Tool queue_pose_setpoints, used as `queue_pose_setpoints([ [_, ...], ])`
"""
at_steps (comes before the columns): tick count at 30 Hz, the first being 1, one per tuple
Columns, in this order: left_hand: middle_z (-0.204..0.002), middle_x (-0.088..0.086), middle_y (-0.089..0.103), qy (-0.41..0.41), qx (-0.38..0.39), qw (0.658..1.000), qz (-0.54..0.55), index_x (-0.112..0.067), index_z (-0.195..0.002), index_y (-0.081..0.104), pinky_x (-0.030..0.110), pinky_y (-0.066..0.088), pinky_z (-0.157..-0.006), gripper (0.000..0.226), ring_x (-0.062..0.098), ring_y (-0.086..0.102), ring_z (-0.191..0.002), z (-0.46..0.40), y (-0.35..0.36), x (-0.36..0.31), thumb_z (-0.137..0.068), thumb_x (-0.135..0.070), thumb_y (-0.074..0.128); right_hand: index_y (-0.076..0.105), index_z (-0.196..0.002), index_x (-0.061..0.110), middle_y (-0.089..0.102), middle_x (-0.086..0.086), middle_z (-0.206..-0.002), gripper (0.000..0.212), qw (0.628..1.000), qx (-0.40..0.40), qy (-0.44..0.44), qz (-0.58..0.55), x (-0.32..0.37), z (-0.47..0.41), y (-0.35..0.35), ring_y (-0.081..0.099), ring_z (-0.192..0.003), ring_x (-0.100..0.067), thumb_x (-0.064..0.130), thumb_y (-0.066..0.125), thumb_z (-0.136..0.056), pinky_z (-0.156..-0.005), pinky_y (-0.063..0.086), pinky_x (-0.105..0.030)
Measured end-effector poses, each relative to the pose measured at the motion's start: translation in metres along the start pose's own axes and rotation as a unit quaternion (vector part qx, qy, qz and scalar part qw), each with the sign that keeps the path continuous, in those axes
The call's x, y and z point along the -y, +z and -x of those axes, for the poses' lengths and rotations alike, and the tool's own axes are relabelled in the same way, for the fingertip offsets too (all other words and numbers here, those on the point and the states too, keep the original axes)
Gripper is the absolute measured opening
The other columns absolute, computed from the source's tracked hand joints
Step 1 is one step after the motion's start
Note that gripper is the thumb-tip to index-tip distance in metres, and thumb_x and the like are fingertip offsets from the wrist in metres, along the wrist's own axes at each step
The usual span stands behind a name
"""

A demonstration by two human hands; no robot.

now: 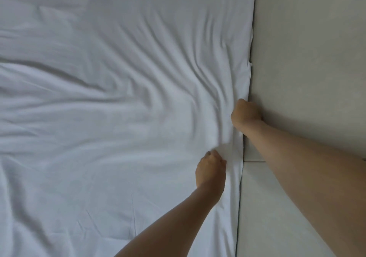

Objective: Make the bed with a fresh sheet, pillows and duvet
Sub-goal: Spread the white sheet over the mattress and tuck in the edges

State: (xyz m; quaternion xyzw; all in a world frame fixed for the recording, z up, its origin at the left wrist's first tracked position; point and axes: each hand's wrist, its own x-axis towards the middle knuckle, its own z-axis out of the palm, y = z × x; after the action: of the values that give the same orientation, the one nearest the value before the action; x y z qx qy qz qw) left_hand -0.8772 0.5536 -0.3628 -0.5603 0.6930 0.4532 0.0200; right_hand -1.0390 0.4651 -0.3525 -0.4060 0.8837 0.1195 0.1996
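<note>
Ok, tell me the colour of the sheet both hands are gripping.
Plain white, no pattern; the head view shows the sheet clearly.

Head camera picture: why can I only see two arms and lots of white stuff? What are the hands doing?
The camera sits on a person's head and looks down, so you see only their own arms. The white stuff is a bed sheet, still wrinkled. The grey panel on the right stands along the bed's edge. The left hand bunches the sheet in its curled fingers. The right hand is curled at the sheet's edge, right where it meets the panel; its fingers are hidden, so what it holds is unclear.
</note>
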Motion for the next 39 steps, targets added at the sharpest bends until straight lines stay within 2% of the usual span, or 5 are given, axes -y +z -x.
queue_pose_setpoints([
  [10,-0.107,0.006,0.061,0.015,0.039,0.999,0.018,-0.011,-0.100,0.055,0.031,0.044,-0.077,0.016,0.026,0.059,-0.096,-0.005,-0.006,0.006,-0.102,-0.026,0.051,0.064,-0.120,0.006,0.063,-0.015,-0.129,0.029,0.990,0.002,-0.041,0.137,0.008,-0.016,-0.009,0.059,-0.123,-0.036,0.003,0.046,-0.098,-0.094,0.049,-0.042],
  [21,-0.099,0.002,0.059,0.013,0.040,0.998,0.054,-0.015,-0.091,0.052,0.031,0.042,-0.073,0.012,0.022,0.055,-0.088,-0.002,0.002,-0.002,-0.101,-0.021,0.052,0.067,-0.114,0.020,0.066,0.001,-0.113,0.030,0.952,-0.031,-0.033,0.303,0.009,-0.014,-0.018,0.064,-0.107,-0.019,0.004,0.053,-0.092,-0.067,0.041,-0.029],
  [28,-0.110,0.007,0.060,0.026,0.049,0.998,0.021,-0.011,-0.104,0.052,0.036,0.046,-0.078,0.013,0.028,0.059,-0.101,-0.007,0.009,-0.005,-0.103,-0.022,0.047,0.053,-0.120,0.000,0.056,-0.021,-0.119,0.027,0.972,-0.192,-0.109,0.078,0.012,-0.022,-0.003,0.062,-0.100,-0.040,0.016,0.047,-0.099,-0.075,0.053,-0.044],
  [32,-0.109,0.002,0.054,0.048,-0.075,0.992,-0.090,-0.015,-0.116,0.049,0.034,0.049,-0.085,0.032,0.021,0.054,-0.100,-0.001,0.005,-0.001,-0.099,-0.042,0.050,0.045,-0.134,0.008,0.048,-0.015,-0.130,0.057,0.982,-0.040,-0.171,0.074,0.034,-0.018,0.011,0.051,-0.116,-0.035,0.049,0.056,-0.096,-0.089,0.045,-0.044],
  [39,-0.118,0.010,0.063,0.013,0.001,0.992,-0.122,-0.010,-0.118,0.054,0.038,0.049,-0.084,0.020,0.031,0.063,-0.105,-0.021,-0.004,0.015,-0.105,-0.021,0.044,0.054,-0.085,0.003,0.058,-0.014,-0.086,0.018,0.986,-0.017,-0.149,-0.068,0.026,-0.032,0.021,0.059,-0.082,-0.033,0.013,0.061,-0.097,-0.070,0.046,-0.036],
])
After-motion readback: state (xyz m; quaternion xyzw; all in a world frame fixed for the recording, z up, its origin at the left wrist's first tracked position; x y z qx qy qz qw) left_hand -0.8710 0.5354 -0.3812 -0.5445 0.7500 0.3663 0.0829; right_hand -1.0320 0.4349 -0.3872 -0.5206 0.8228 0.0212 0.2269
